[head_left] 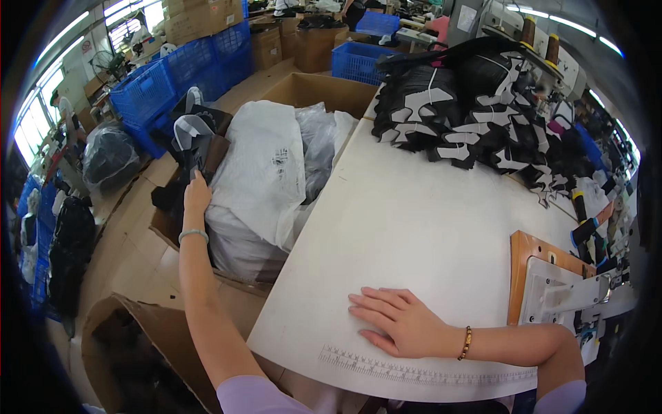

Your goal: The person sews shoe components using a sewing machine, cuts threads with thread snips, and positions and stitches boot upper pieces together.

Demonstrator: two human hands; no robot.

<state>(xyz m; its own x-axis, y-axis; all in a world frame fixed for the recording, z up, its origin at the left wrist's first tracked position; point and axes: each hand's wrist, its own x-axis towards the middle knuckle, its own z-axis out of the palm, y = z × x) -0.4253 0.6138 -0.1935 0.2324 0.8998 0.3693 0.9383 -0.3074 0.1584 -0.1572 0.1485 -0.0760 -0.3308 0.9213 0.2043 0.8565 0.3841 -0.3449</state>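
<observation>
My left hand (196, 193) reaches out over the left side of an open carton. Its fingers close on a dark piece with a grey curved part (194, 131), which looks like a cut shoe-upper piece; part of the grip is hidden. My right hand (396, 321) lies flat on the white table (393, 234), fingers stretched out, holding nothing. Beside the left forearm, a white woven sack (258, 165) and clear plastic fill the carton (352, 96).
Stacked black and grey cut pieces (469, 114) cover the table's far right. A sewing machine (565, 290) with an orange-edged base stands at the right. Another open carton (124, 324) is at lower left. Blue crates (145, 90) line the far left; a ruler scale (414, 372) marks the near edge.
</observation>
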